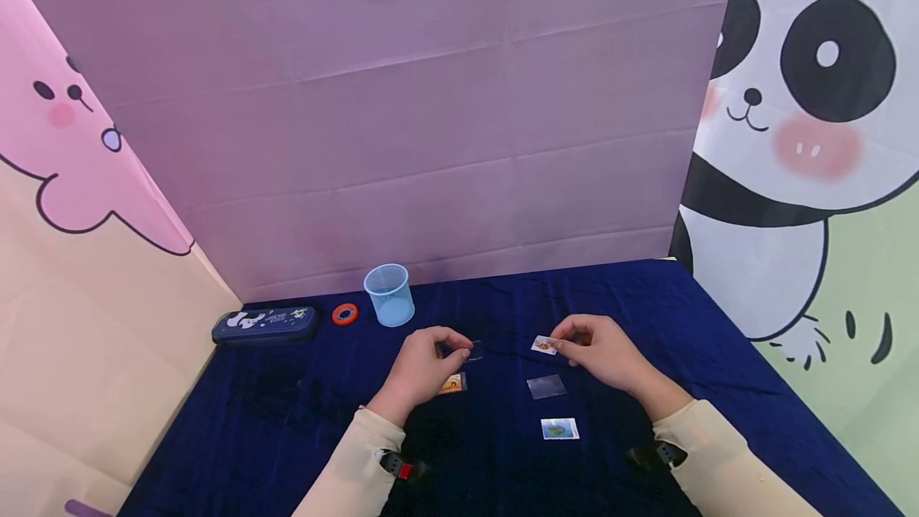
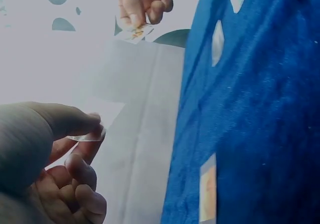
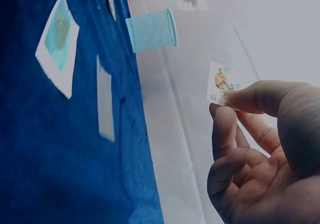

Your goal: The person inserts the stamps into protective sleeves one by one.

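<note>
My left hand [image 1: 420, 369] pinches a small clear plastic sleeve [image 2: 111, 116] between thumb and forefinger, raised over the cloth. My right hand [image 1: 603, 353] holds a postage stamp [image 3: 220, 82] by one corner, between thumb and fingertip; it is white with an orange and green picture. Under the left hand lies an orange stamp [image 1: 452, 383] with a clear margin round it, partly hidden by that hand in the head view. Another clear sleeve [image 1: 546, 387] lies flat below the right hand. Nearer me is a stamp [image 1: 560, 428] with a blue and green picture and toothed edges.
A light blue mesh cup [image 1: 389, 296] stands at the back of the dark blue cloth [image 1: 301, 421]. To its left are a red roll of tape [image 1: 345, 314] and a navy pencil case [image 1: 264, 325]. Printed curtains rise behind and on both sides.
</note>
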Motion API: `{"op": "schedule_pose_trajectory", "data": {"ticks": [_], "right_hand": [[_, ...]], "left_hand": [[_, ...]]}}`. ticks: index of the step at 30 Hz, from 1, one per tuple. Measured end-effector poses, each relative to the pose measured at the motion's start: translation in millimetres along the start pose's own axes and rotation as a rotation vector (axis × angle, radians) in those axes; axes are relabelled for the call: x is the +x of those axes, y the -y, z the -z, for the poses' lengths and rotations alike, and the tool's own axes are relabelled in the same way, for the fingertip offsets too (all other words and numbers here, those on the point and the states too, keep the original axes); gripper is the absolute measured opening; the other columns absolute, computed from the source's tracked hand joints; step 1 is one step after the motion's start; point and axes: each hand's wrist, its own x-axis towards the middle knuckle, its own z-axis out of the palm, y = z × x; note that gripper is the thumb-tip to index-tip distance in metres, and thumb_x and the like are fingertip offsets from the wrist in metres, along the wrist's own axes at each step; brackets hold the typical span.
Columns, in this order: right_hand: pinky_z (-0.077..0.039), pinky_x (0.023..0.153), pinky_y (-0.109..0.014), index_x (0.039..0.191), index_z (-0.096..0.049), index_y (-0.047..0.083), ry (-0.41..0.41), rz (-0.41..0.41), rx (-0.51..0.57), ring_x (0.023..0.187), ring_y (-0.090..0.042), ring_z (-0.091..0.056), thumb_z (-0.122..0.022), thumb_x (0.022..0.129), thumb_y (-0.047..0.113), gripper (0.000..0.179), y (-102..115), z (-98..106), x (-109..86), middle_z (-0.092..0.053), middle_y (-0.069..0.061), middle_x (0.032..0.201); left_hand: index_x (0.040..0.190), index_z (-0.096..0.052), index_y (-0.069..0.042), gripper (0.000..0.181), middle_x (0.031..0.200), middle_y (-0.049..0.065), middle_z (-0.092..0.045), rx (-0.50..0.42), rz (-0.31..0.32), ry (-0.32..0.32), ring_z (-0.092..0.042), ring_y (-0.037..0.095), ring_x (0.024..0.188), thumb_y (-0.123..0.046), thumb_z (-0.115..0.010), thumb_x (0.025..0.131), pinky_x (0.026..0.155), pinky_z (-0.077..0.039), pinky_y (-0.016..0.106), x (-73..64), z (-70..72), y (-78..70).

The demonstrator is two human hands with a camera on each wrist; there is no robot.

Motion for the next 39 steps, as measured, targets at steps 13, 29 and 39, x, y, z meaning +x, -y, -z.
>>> {"op": "schedule_pose_trajectory", "data": {"ticks": [13, 29, 39], "right_hand": [[-0.051, 0.06, -0.033, 0.105, -0.074, 0.02, 0.003, 0.083, 0.011, 0.07, -0.023, -0.066, -0.073, 0.101, 0.02, 0.004, 41.9, -0.7, 11.1, -0.069, -0.005, 0.091], [-0.052, 0.06, -0.034, 0.108, -0.076, 0.018, -0.019, 0.118, 0.104, 0.068, -0.024, -0.062, -0.071, 0.102, 0.02, 0.008, 71.0, -18.2, 7.4, -0.066, -0.003, 0.08], [-0.046, 0.055, -0.031, 0.107, -0.076, 0.022, -0.043, 0.125, 0.1, 0.064, -0.022, -0.056, -0.071, 0.102, 0.019, 0.008, 78.3, -23.8, 4.1, -0.064, -0.003, 0.079]], "left_hand": [[0.108, -0.079, -0.023, 0.01, 0.096, -0.011, -0.073, -0.054, -0.053, -0.083, -0.054, 0.015, 0.067, -0.021, -0.072, 0.101, 0.057, -0.045, 0.029, -11.7, 24.9, -14.6], [0.101, -0.08, -0.023, 0.005, 0.089, -0.003, -0.074, -0.171, -0.044, -0.134, -0.049, 0.014, 0.055, -0.024, -0.078, 0.097, 0.047, -0.041, 0.027, -21.0, 34.4, -29.2], [0.097, -0.081, -0.022, 0.007, 0.087, -0.01, -0.076, -0.167, -0.068, -0.151, -0.063, 0.017, 0.072, -0.028, -0.076, 0.099, 0.061, -0.047, 0.028, -19.8, 30.3, -25.0]]}}
